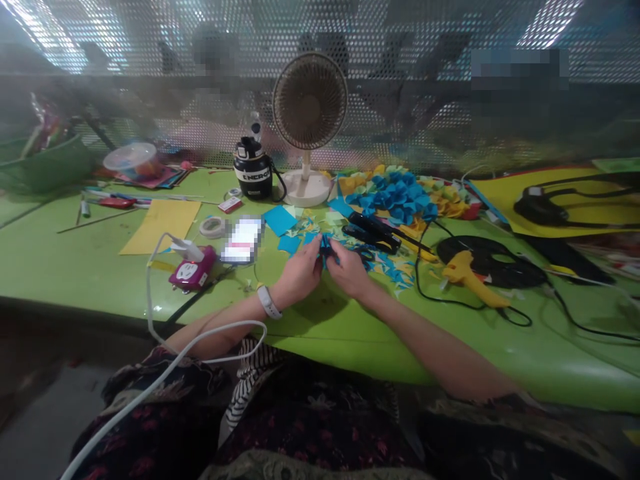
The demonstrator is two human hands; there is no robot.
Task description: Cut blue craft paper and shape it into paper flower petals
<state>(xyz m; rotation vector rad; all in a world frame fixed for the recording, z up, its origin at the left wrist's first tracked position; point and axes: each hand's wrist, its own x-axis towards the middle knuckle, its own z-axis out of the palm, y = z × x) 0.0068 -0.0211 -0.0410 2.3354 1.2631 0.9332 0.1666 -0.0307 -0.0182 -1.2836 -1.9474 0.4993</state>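
Both my hands meet over the green table [70, 260] near its front edge. My left hand [300, 273], a white band on its wrist, and my right hand [350, 270] pinch a small folded piece of blue paper [326, 245] between their fingertips. Blue and yellow paper scraps [395, 270] lie scattered just right of my right hand. A black stapler [373, 230] lies behind them. Farther back sits a pile of folded blue and yellow paper pieces [400, 190].
A yellow glue gun [467, 273] with black cable lies to the right. A small fan [310, 113] and a black jug [253, 170] stand behind. A phone [243, 240], tape roll [214, 227], pink power adapter [193, 270] with white cable and yellow paper sheet [160, 223] lie left.
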